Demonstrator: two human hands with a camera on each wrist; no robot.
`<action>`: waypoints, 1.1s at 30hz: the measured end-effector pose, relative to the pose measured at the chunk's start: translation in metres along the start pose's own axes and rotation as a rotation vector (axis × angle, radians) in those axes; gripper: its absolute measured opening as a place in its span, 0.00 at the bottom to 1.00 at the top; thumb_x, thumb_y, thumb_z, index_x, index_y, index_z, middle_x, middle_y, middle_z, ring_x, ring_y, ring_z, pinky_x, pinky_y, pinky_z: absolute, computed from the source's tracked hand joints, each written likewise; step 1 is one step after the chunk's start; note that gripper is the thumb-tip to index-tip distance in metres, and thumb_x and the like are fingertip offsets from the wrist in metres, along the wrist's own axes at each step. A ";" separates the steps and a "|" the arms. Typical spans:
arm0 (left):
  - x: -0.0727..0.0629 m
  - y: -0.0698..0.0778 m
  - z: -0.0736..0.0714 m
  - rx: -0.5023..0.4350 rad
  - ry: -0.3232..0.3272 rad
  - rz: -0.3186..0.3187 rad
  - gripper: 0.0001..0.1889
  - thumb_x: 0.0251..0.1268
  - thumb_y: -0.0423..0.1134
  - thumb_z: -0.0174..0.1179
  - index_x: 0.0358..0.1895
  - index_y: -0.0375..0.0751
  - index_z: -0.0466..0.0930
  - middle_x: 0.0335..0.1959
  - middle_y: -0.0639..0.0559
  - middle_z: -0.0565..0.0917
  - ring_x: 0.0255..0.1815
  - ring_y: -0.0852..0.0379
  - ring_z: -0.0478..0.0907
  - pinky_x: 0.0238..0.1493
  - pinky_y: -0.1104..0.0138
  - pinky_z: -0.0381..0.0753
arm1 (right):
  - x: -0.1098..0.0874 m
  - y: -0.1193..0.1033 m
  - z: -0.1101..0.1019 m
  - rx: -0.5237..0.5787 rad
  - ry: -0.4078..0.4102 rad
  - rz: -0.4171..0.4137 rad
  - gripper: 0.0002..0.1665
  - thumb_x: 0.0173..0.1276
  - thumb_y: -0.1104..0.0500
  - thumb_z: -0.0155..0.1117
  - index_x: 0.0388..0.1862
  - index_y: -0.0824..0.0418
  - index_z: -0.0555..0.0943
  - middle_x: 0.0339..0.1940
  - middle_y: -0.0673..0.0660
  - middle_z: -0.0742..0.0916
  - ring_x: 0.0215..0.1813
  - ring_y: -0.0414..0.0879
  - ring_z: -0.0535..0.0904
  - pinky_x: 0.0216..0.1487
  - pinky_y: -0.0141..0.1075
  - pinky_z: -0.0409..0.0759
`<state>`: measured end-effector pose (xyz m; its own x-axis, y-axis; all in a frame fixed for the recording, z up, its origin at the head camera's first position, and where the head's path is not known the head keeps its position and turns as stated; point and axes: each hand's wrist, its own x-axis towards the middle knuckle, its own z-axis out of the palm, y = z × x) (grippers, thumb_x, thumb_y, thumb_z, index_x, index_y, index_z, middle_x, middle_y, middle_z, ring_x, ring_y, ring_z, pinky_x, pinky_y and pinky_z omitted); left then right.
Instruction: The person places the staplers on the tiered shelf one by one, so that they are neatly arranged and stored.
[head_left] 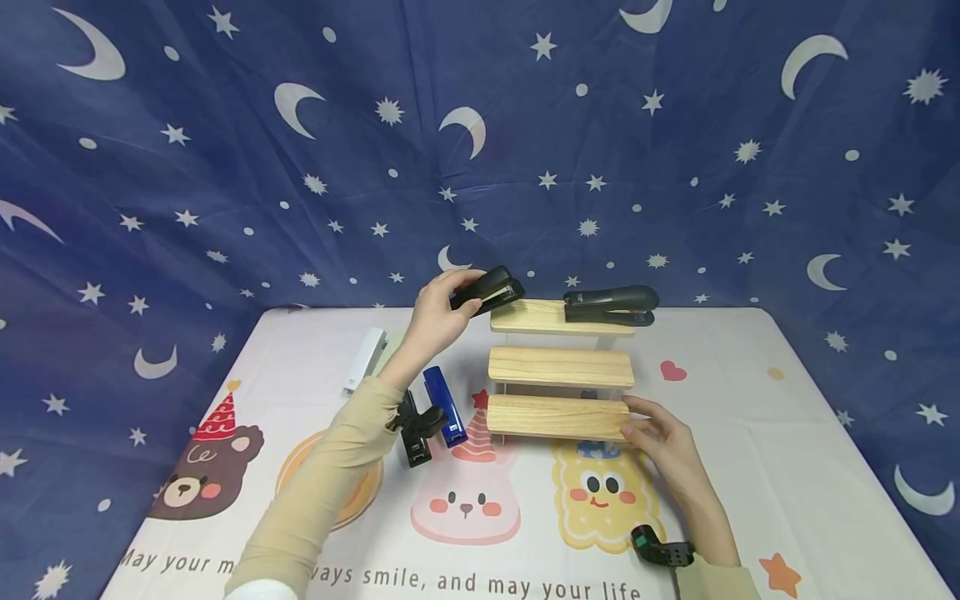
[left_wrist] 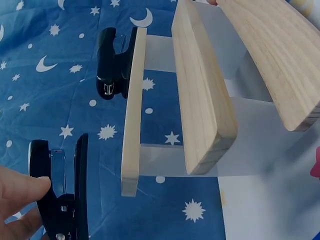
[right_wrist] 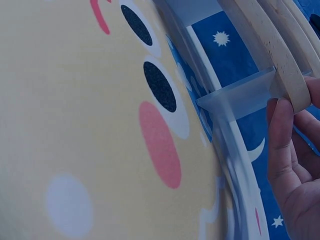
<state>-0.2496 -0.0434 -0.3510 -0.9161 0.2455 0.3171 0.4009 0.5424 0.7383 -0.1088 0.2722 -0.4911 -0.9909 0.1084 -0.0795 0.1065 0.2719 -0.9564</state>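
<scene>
The left grip pinches a black stapler just off the left end of the top board, not touching it. The stapler's long side runs roughly along the board. The right grip, farther from that board, pinches the bottom board.

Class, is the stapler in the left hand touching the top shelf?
Apart. The left wrist view shows a strip of blue backdrop between the held stapler and the top shelf.
</scene>
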 end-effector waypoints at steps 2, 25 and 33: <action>0.002 0.002 0.001 0.015 -0.020 0.011 0.19 0.63 0.32 0.59 0.58 0.45 0.79 0.57 0.45 0.80 0.60 0.45 0.75 0.62 0.51 0.70 | 0.000 0.000 0.000 0.001 0.000 0.000 0.30 0.66 0.59 0.64 0.65 0.65 0.70 0.36 0.43 0.85 0.41 0.31 0.82 0.45 0.24 0.79; 0.026 0.017 0.026 0.155 -0.217 0.076 0.21 0.67 0.34 0.57 0.62 0.51 0.76 0.59 0.49 0.80 0.63 0.47 0.73 0.65 0.52 0.70 | -0.001 0.000 0.000 -0.007 -0.002 0.008 0.30 0.66 0.58 0.64 0.65 0.64 0.70 0.40 0.55 0.86 0.41 0.32 0.82 0.45 0.25 0.79; 0.030 0.017 0.031 0.180 -0.246 0.094 0.22 0.66 0.33 0.57 0.63 0.51 0.76 0.61 0.49 0.79 0.64 0.46 0.73 0.67 0.52 0.69 | -0.001 -0.001 -0.001 -0.011 0.002 0.014 0.30 0.65 0.58 0.64 0.65 0.63 0.70 0.40 0.56 0.87 0.41 0.32 0.83 0.46 0.24 0.78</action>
<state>-0.2696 -0.0015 -0.3473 -0.8539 0.4764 0.2096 0.4994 0.6364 0.5880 -0.1081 0.2727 -0.4903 -0.9891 0.1142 -0.0925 0.1214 0.2810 -0.9520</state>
